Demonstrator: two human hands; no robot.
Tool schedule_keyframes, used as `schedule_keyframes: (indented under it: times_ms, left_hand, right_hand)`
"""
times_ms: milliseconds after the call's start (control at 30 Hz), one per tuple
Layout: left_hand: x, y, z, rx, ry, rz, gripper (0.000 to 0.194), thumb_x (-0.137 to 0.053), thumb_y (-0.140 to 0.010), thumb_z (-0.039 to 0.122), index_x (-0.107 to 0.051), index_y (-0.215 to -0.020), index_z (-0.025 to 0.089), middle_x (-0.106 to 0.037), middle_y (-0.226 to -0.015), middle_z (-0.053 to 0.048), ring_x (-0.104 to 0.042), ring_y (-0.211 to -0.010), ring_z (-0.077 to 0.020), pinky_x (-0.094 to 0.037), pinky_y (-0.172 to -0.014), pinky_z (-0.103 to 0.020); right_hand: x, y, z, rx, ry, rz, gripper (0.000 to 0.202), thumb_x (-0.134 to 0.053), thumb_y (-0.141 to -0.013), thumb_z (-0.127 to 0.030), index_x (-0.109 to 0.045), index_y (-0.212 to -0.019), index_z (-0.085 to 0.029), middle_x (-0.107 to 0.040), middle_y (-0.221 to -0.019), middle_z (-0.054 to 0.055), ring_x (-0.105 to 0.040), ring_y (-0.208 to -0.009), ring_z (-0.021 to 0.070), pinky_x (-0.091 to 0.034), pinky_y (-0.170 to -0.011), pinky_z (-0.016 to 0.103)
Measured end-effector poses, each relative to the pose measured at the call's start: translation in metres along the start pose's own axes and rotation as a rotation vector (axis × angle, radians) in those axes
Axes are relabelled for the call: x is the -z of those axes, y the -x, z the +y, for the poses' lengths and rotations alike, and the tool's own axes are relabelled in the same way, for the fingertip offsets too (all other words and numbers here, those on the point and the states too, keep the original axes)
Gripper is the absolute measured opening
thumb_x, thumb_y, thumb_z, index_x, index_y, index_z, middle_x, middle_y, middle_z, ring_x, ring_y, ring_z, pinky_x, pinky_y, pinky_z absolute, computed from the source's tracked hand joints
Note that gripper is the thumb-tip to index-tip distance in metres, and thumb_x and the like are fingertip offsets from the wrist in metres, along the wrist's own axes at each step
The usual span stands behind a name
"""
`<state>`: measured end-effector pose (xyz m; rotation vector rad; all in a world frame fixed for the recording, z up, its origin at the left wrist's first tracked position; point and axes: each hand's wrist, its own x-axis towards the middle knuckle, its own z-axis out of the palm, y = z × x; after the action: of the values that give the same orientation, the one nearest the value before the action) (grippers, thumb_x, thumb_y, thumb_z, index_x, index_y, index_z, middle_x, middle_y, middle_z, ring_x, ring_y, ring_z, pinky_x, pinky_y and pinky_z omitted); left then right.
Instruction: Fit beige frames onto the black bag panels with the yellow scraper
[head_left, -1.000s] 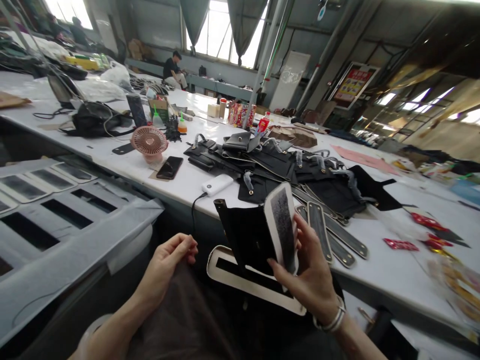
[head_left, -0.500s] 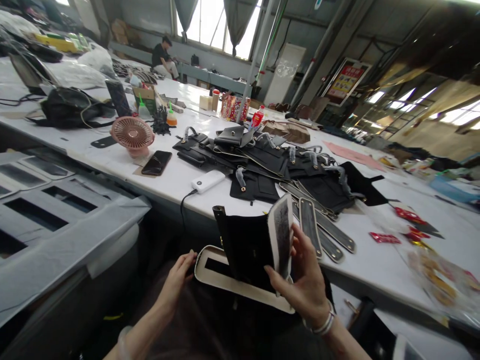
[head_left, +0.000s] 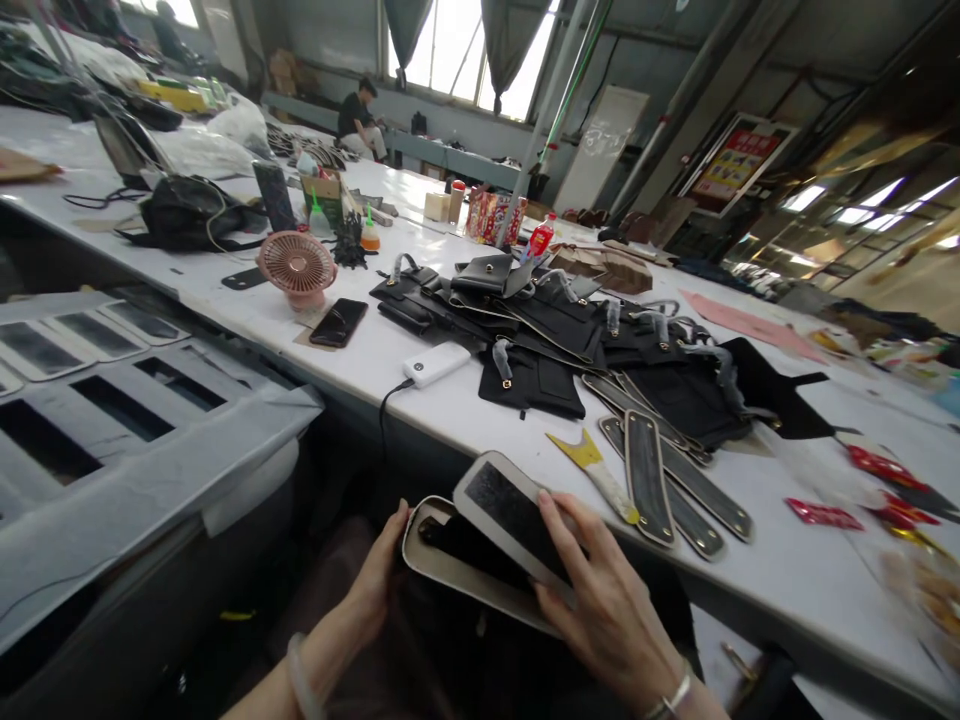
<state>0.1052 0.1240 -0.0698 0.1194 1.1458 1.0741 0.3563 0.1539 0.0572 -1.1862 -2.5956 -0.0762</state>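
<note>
In my lap lies a black bag piece with a cream inner rim (head_left: 469,588), its long opening facing up. My left hand (head_left: 379,575) pinches the rim's left end between thumb and fingers. My right hand (head_left: 604,590) grips a long round-ended panel (head_left: 504,508), cream-bordered with a dark strip along its middle. The panel tilts over the opening, its left end raised; my right fingers cover its other end. Black material shows between panel and rim. On the table just beyond are dark straps (head_left: 649,475) with pale edges and a yellow-and-white tool (head_left: 596,470).
Black bag parts (head_left: 540,320) with wrapped handles are heaped on the white table. To their left are a white power bank (head_left: 436,364), a phone (head_left: 339,323) and a pink fan (head_left: 298,268). More panels (head_left: 97,335) lie at left. A person (head_left: 360,120) sits far back.
My right hand has turned the panel from nearly upright to a low slant over the opening. The black flap has gone down with it. The yellow-and-white tool is now uncovered. The view has shifted left.
</note>
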Motion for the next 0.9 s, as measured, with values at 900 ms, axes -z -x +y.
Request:
schedule_keyframes:
  times_ms: [900]
  left_hand:
    - [-0.024,0.010,0.003,0.146,0.248,-0.167,0.061,-0.058,-0.079,0.065,-0.069,-0.104,0.011,-0.076,-0.085,-0.010,-0.070,-0.086,-0.0283,-0.048,-0.081,-0.033]
  right_hand:
    - [0.005,-0.020,-0.016,0.055,-0.203,-0.588,0.080,-0.051,-0.068,-0.011,-0.035,-0.146,-0.019,-0.023,-0.156,0.009,-0.037,-0.134,0.0310,-0.036,-0.108,0.052]
